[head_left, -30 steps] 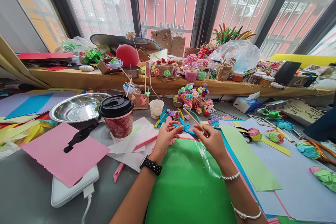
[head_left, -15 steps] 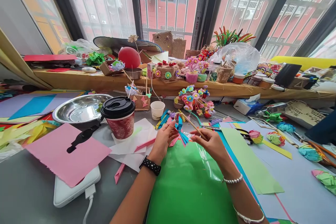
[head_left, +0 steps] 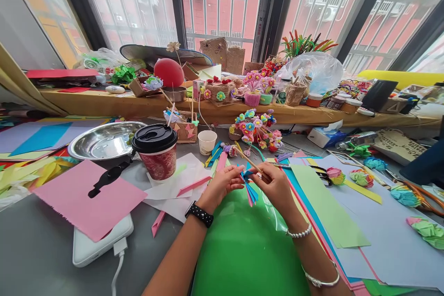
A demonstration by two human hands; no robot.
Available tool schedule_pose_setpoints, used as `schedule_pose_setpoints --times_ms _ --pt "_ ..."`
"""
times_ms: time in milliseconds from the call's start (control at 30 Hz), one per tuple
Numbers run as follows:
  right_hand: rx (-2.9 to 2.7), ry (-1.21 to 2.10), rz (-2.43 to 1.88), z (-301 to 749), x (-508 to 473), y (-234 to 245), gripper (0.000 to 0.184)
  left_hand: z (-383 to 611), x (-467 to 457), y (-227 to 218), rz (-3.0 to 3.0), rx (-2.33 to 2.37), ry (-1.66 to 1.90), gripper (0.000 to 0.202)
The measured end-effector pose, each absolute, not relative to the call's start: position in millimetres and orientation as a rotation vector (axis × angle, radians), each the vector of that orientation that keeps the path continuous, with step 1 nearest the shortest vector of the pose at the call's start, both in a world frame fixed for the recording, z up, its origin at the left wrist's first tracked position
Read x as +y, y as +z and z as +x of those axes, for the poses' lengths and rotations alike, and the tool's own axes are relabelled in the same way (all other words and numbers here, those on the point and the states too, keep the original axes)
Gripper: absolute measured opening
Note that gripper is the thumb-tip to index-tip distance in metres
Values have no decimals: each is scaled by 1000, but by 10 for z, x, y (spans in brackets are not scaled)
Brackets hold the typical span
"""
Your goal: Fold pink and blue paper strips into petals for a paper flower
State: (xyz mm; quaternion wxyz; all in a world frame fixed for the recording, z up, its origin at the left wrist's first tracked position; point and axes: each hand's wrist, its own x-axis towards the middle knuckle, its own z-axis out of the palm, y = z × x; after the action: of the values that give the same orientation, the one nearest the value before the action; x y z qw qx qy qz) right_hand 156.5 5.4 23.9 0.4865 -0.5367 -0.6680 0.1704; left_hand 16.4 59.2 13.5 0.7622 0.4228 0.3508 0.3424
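Between my hands is a folded paper piece [head_left: 250, 189] in blue and pink, its pleated ends fanning downward. My left hand [head_left: 225, 185] pinches its left side between thumb and fingertips. My right hand [head_left: 272, 184] holds a thin wooden stick [head_left: 245, 157] that slants up to the left, and its fingertips also touch the paper's right side. Both hands are above a glossy green sheet [head_left: 249, 249]. Pink folded strips [head_left: 194, 186] lie on white paper left of my left hand. Beyond the hands lie blue and yellow folded strips [head_left: 214, 155].
A lidded coffee cup [head_left: 157, 159], a steel bowl [head_left: 104, 141] and a small paper cup [head_left: 207, 142] stand to the left. A pink sheet [head_left: 90, 208] rests on a white power bank [head_left: 104, 245]. Coloured paper [head_left: 333, 212] and crumpled paper flowers [head_left: 362, 179] spread rightward. Behind is a crowded ledge [head_left: 156, 110].
My right hand has moved left to meet the folded paper, bringing the stick with it. The paper has shifted slightly right and down, and its fanned ends point more downward.
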Motion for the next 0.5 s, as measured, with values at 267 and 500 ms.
schedule_pose_setpoints --times_ms 267,500 --pt "-1649 394 -1390 1594 78 222 13 169 587 127 923 777 761 29" --pt "-1749 58 -1409 1550 46 216 14 179 582 141 893 771 829 31"
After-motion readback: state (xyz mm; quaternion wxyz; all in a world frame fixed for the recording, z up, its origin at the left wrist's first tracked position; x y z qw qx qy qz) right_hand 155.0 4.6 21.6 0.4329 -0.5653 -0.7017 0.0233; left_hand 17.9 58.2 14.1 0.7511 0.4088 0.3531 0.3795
